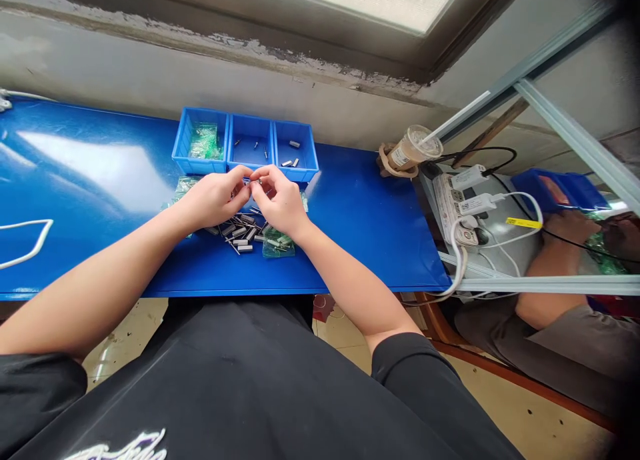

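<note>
My left hand (pixel 220 195) and my right hand (pixel 281 203) meet fingertip to fingertip in front of the blue bins. Both are closed in a pinch around something small, mostly hidden by the fingers. Below them on the blue table lies a pile of small metal cylinders and thin pins (pixel 241 233). A green-tinted clear plastic bag (pixel 278 244) lies at the pile's right, and more such plastic (pixel 185 187) shows beside my left wrist. Just beyond my fingers, the middle bin (pixel 250 140) holds a few small pins; the right bin (pixel 295 150) holds metal cylinders.
The left bin (pixel 204 142) contains green-tinted plastic bags. A drink cup (pixel 415 148) stands in a cardboard holder at the table's back right. Beyond the right edge are a power strip (pixel 450 207) with cables, a metal frame (pixel 550 285) and a co-worker's arm (pixel 560 253).
</note>
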A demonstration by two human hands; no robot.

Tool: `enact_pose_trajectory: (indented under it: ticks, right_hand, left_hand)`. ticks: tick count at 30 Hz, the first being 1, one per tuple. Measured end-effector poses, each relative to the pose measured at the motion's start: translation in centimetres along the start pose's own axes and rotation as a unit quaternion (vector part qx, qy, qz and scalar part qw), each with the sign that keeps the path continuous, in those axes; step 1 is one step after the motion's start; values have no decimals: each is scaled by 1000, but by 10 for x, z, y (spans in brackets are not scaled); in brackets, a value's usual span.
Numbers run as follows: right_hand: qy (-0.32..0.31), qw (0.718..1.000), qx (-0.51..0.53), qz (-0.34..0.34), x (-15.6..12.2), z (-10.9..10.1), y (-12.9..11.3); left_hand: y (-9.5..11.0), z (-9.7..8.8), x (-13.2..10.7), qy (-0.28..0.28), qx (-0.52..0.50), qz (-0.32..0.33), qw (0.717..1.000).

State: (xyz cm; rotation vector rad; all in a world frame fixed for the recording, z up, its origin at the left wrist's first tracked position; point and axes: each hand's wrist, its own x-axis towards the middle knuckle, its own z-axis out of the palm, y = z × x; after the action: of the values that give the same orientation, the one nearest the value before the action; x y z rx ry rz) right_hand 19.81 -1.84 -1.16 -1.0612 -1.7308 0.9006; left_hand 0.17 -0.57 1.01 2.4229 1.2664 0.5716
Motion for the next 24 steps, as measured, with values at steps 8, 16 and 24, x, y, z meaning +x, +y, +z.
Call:
enact_pose_trajectory:
  ticks: [8, 16, 24]
  right_hand:
    - [-4, 1000, -2, 1, 0, 0, 0]
    - [-4, 1000, 1, -2, 0, 0, -1]
    - [-4, 1000, 2, 2, 0, -1, -1]
  left_hand:
    - [0, 1, 0, 0, 3, -1, 1000]
    - [0, 0, 0, -3, 6, 0, 1000]
    - [1, 0, 0, 5, 6, 6, 1000]
